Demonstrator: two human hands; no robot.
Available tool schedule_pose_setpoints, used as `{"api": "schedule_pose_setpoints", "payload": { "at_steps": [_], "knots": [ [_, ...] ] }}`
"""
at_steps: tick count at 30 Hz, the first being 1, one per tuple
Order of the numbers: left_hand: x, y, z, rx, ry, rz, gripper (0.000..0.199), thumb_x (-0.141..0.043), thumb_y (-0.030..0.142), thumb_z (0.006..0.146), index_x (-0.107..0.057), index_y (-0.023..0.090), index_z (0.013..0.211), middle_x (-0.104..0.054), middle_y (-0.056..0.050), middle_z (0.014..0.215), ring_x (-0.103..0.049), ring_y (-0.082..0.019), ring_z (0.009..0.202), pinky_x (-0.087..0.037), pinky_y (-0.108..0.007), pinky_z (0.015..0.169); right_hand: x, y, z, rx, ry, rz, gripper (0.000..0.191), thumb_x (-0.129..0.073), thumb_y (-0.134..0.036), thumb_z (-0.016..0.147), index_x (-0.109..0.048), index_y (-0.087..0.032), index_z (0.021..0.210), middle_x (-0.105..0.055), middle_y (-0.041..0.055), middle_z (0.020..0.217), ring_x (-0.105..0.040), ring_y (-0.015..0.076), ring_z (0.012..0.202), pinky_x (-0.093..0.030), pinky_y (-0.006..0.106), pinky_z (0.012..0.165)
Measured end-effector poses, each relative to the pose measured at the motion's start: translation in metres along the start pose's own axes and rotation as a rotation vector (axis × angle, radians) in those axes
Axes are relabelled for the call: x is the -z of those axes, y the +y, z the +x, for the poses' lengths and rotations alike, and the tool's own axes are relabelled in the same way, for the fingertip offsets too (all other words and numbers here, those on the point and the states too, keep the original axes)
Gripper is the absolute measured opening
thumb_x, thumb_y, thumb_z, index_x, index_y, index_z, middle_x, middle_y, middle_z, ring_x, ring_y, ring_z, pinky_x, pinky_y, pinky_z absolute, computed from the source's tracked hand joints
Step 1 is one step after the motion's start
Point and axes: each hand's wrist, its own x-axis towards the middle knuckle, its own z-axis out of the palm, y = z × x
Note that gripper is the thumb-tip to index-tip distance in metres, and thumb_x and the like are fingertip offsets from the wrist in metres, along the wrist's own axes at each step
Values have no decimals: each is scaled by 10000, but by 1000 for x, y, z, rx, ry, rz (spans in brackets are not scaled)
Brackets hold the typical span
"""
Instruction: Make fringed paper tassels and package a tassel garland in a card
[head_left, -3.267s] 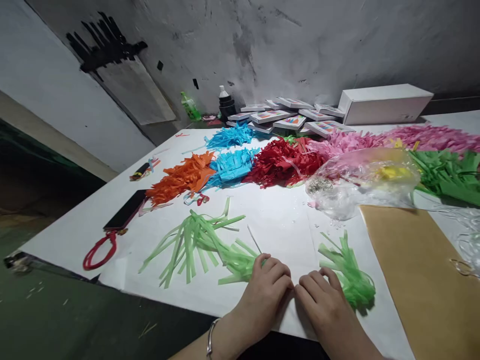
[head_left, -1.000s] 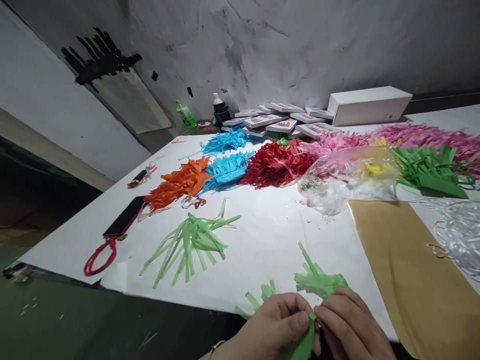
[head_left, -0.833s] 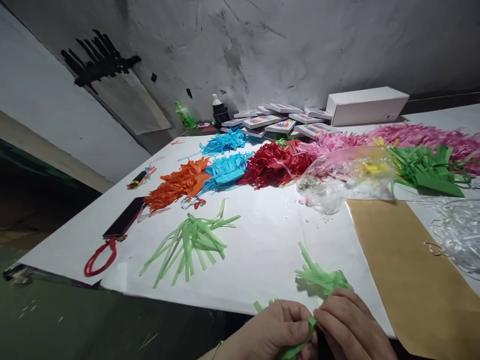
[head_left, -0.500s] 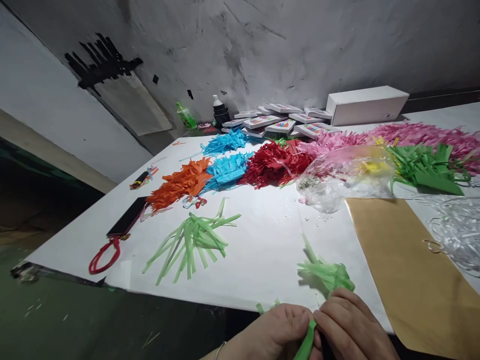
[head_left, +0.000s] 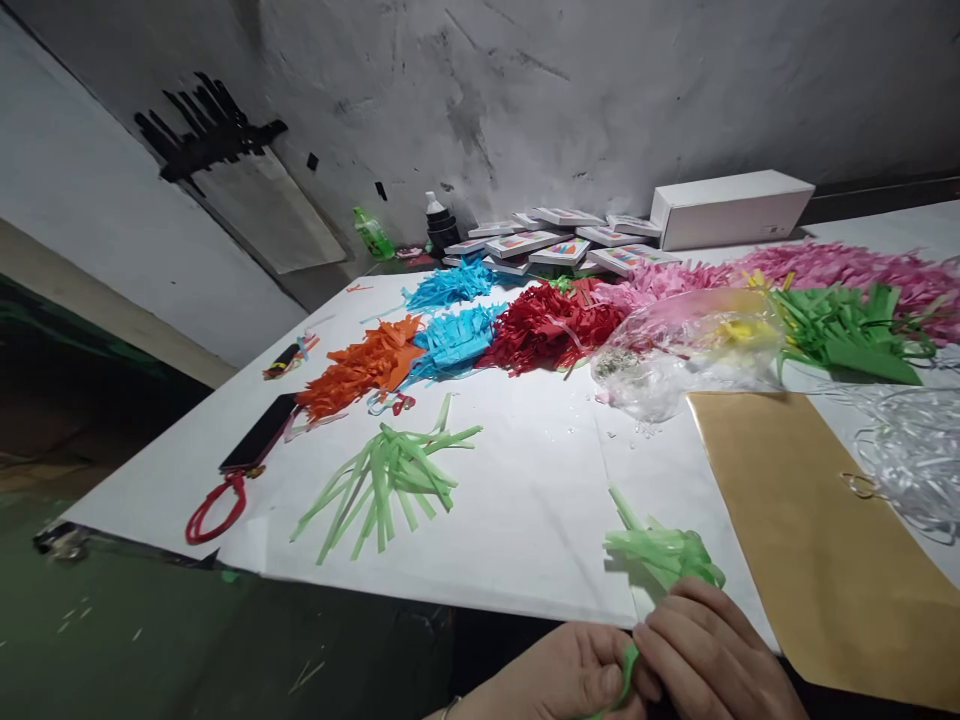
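Observation:
At the table's front edge, my left hand (head_left: pixel 581 672) pinches a narrow green paper strip (head_left: pixel 628 662) between thumb and fingers. My right hand (head_left: pixel 712 645) is closed right beside it, fingertips touching the left hand's, around the base of a light green paper tassel (head_left: pixel 667 555). The tassel's fringe and loops stick out above the right knuckles, over the table. What lies inside the right fingers is hidden. To the left, a second bunch of light green strips (head_left: pixel 390 475) lies fanned out flat on the white table (head_left: pixel 525 500).
Piles of orange (head_left: pixel 360 370), blue, red (head_left: pixel 555 325) and pink fringed paper run across the table, with a clear plastic bag (head_left: pixel 660 380). A brown envelope (head_left: pixel 810 520) lies at right, a phone (head_left: pixel 259 432) at left. Flat boxes and a white box (head_left: pixel 731 212) stand by the wall.
Both hands have shifted slightly right and down, with the tassel between them. The green strip by my left thumb now curls, and less of it shows below.

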Motion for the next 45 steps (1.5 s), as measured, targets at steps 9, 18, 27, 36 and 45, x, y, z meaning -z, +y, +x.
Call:
{"api": "schedule_pose_setpoints", "payload": {
  "at_steps": [9,18,27,36,45],
  "knots": [
    [9,3,-10,-168,192,44,463,-957,412,594,-601,139,713,-532,63,441,-423,-56,335,-286,-186,369,2,5,2,102,-54,-85,383,-286,-71,1034,-666,-111,995,-768,49,844,-733,138,871,-312,370,1200],
    [-5,20,-17,-28,72,-105,356,-917,232,626,-577,129,653,-730,-76,760,-690,-132,590,-484,-202,560,3,4,2,119,-71,-69,357,-316,-82,1035,-671,-111,1003,-770,46,855,-734,144,861,-302,371,1205],
    [3,-1,-6,-61,53,-224,306,-903,134,579,-598,110,576,-700,-58,606,-659,-106,511,-496,-180,526,1,8,-4,123,-64,-51,379,-292,-90,1045,-669,-110,1021,-775,44,880,-736,158,877,-314,383,1199],
    [9,2,-8,-37,107,-94,471,-987,229,554,-728,83,919,-679,1,600,-576,-65,449,-421,-156,451,5,6,-1,157,-103,-79,359,-304,-61,1019,-660,-108,1034,-783,42,876,-751,166,852,-268,398,1222],
    [-5,2,3,-149,169,-69,363,-971,336,588,-709,111,700,-652,-25,609,-591,-96,541,-423,-203,555,-7,8,-18,90,-5,-17,295,-390,-139,1034,-681,-99,1063,-770,66,905,-731,176,908,-366,404,1166]
  ]
}}
